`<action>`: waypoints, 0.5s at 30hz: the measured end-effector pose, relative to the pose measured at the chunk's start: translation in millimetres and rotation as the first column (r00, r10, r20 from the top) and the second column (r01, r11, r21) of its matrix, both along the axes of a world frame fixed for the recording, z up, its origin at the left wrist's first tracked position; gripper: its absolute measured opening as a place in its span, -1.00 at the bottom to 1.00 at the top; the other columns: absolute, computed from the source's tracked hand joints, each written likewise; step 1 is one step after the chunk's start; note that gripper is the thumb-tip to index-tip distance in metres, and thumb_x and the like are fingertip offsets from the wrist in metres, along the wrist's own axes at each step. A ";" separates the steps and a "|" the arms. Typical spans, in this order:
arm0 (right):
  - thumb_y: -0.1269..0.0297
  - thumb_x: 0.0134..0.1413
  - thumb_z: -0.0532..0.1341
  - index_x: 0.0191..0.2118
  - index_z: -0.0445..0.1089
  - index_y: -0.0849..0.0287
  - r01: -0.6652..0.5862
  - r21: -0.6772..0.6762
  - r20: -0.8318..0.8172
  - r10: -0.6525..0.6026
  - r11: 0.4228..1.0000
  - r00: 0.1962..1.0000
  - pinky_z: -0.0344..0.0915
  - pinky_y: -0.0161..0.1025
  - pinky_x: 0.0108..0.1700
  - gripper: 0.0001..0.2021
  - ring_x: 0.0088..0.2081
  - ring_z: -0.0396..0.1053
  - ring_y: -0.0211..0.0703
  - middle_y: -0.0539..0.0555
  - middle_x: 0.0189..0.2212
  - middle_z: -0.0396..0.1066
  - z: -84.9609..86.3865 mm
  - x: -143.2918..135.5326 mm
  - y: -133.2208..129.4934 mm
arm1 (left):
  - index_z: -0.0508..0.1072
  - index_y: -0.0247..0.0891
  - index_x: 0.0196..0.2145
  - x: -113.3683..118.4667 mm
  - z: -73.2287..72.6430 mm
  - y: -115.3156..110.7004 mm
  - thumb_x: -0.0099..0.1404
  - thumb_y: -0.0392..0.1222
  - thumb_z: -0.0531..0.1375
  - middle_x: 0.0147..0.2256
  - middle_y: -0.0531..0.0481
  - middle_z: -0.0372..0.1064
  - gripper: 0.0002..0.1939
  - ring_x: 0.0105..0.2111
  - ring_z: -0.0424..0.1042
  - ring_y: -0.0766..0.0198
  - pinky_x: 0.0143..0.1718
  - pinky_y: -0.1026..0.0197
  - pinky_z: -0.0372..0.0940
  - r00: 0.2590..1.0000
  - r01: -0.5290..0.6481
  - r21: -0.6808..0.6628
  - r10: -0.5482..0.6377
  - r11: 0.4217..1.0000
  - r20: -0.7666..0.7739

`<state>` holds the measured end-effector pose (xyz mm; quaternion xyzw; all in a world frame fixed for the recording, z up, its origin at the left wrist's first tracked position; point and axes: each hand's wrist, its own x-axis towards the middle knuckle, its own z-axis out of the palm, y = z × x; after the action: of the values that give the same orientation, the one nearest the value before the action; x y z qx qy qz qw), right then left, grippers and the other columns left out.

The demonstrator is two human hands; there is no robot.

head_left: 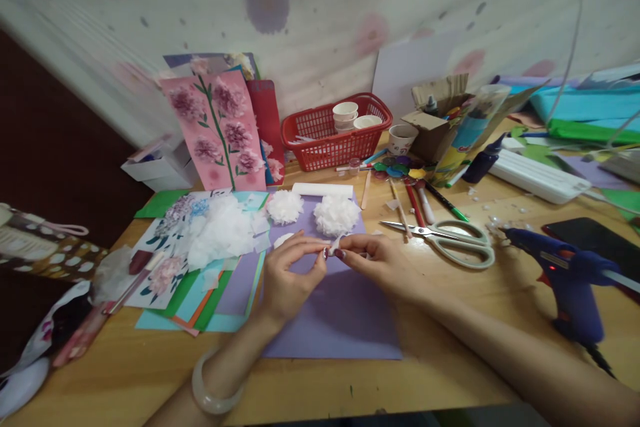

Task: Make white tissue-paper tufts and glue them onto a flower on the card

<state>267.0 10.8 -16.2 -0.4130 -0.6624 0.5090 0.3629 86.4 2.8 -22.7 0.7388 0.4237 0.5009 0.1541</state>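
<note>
Over a purple sheet of paper (pixel 335 320), my left hand (pixel 295 273) and my right hand (pixel 373 260) meet at the fingertips. Both pinch a small piece of white tissue paper (pixel 336 245) between thumb and fingers. Just beyond them lie two fluffy white paper flowers (pixel 336 214), one larger than the other. Part of another white piece (pixel 283 239) shows behind my left hand, mostly hidden. To the left, a loose pile of white tissue squares (pixel 220 233) rests on coloured paper sheets.
Scissors (pixel 450 240) lie right of my hands, with a blue glue gun (pixel 560 273) farther right. Behind stand a red basket (pixel 335 140) with white paper cups and a pink flower card (pixel 215 133). Brushes and pens (pixel 415 203) lie between.
</note>
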 end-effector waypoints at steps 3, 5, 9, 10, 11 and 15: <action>0.14 0.07 0.15 -0.35 0.47 0.23 -0.002 -0.010 -0.029 0.001 1.000 1.000 0.12 -0.29 -0.40 -0.74 -0.48 0.18 -0.25 0.01 -0.51 0.34 -1.7 -0.7 0.2 | 0.57 -0.22 -0.41 0.7 0.6 0.7 0.13 -0.39 0.22 -0.39 0.02 0.59 -0.85 -0.35 0.56 0.22 -0.04 0.04 0.40 1.000 -0.003 -0.016 0.004 1.000 0.018; 0.14 0.06 0.16 -0.36 0.46 0.23 -0.008 -0.022 -0.059 0.006 1.000 0.998 0.11 -0.30 -0.40 -0.75 -0.48 0.17 -0.26 0.01 -0.52 0.34 -2.7 -1.2 0.2 | 0.57 -0.22 -0.40 1.0 0.6 1.0 0.13 -0.38 0.22 -0.39 0.01 0.59 -0.86 -0.35 0.56 0.22 -0.03 0.04 0.40 1.000 -0.002 -0.009 0.002 1.000 0.010; 0.14 0.06 0.17 -0.38 0.44 0.23 -0.016 -0.040 -0.080 0.013 0.999 0.997 0.09 -0.31 -0.40 -0.76 -0.48 0.16 -0.27 -0.01 -0.53 0.32 -3.0 -1.7 0.0 | 0.57 -0.22 -0.40 0.7 -0.2 0.9 0.13 -0.39 0.23 -0.39 0.02 0.59 -0.86 -0.35 0.56 0.24 -0.02 0.05 0.38 1.000 -0.005 0.039 0.006 0.999 -0.025; 0.15 0.06 0.17 -0.39 0.44 0.23 -0.018 -0.040 -0.079 0.014 0.999 0.997 0.09 -0.31 -0.40 -0.76 -0.48 0.16 -0.27 -0.01 -0.53 0.32 -2.6 -1.8 -0.1 | 0.57 -0.22 -0.40 0.6 -0.5 0.9 0.13 -0.40 0.23 -0.39 0.02 0.59 -0.86 -0.36 0.55 0.24 -0.02 0.06 0.38 0.999 -0.004 0.049 0.005 0.999 -0.032; 0.15 0.05 0.17 -0.39 0.44 0.23 -0.018 -0.041 -0.079 0.014 0.999 0.997 0.08 -0.31 -0.41 -0.76 -0.48 0.16 -0.27 -0.01 -0.53 0.32 -2.0 -2.0 -0.2 | 0.56 -0.22 -0.41 0.5 -0.6 1.0 0.12 -0.40 0.23 -0.39 0.02 0.58 -0.86 -0.35 0.55 0.24 -0.02 0.06 0.37 0.999 -0.004 0.053 0.006 0.999 -0.037; 0.16 0.05 0.17 -0.38 0.44 0.24 -0.027 -0.060 -0.090 0.021 0.998 0.996 0.10 -0.30 -0.38 -0.76 -0.46 0.19 -0.26 0.01 -0.50 0.36 0.1 -2.6 -0.7 | 0.54 -0.24 -0.42 0.6 0.4 0.9 0.12 -0.41 0.22 -0.40 0.02 0.57 -0.87 -0.36 0.54 0.24 -0.02 0.05 0.37 1.000 -0.009 0.017 0.009 1.000 -0.019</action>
<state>264.4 10.1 -16.1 -0.3929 -0.6344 0.5513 0.3731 87.0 3.8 -22.3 0.7429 0.4245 0.4979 0.1416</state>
